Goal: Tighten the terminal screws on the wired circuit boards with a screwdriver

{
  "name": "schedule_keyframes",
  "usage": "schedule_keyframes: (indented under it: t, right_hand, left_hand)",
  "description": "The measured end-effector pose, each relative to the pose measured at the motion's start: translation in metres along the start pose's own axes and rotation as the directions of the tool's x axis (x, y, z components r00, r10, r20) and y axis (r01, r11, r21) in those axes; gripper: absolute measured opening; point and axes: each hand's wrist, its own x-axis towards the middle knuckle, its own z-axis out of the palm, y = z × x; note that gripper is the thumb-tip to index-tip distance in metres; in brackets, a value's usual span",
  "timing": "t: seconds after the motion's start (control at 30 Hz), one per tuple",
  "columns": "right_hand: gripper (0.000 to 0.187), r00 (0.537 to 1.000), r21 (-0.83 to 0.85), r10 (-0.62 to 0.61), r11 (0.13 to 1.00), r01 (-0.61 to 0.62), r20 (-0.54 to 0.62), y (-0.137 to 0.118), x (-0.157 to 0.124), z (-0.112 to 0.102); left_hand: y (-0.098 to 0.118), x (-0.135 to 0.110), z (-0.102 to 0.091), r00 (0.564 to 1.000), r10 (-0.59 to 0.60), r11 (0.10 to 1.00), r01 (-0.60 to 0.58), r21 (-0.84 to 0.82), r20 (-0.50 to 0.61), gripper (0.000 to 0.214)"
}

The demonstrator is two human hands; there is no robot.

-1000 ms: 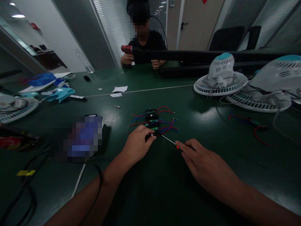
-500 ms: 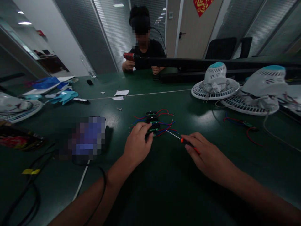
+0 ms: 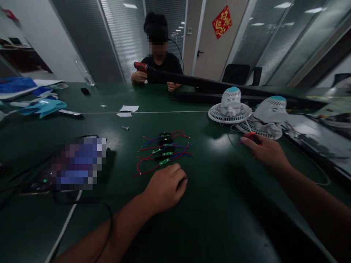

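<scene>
My left hand (image 3: 167, 186) rests on the table with its fingers curled in and nothing visible in them, just in front of a row of small green circuit boards (image 3: 167, 154) with red and blue wires. Some dark pieces (image 3: 165, 140) lie among the boards. Farther right, my right hand (image 3: 264, 148) is closed round a screwdriver (image 3: 255, 138) with a red and black handle, its thin shaft pointing up and away. Red and blue wire ends (image 3: 240, 141) show at those fingertips; whether the fingers grip them I cannot tell.
White fan parts (image 3: 229, 114) stand at the right back, with a cable trailing. Left is a device with a blurred screen (image 3: 79, 164) and black cables. Paper scraps (image 3: 128, 108) and blue gloves (image 3: 46, 106) lie farther off. Across the table a person holds a red power drill (image 3: 141, 66) at a long black bar.
My right hand has moved right with the screwdriver, away from the row of boards, to the loose wired board. My left hand has let go of the boards and drawn back. The view has turned right.
</scene>
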Motion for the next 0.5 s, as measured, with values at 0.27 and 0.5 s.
schedule_keyframes:
  t: [0.27,0.5]
  right_hand:
    - [0.033,0.987,-0.346,0.149,0.925,-0.159,-0.053,0.043,0.031,-0.026]
    - [0.031,0.977,-0.478,0.154,0.876,-0.067,0.145,0.059,0.033,-0.025]
  left_hand:
    - [-0.008,0.006,-0.002,0.991,-0.099,0.992,0.105,0.07,-0.088,0.021]
    - [-0.017,0.009,-0.003,0.974,-0.149,0.983,0.165,0.081,-0.17,0.019]
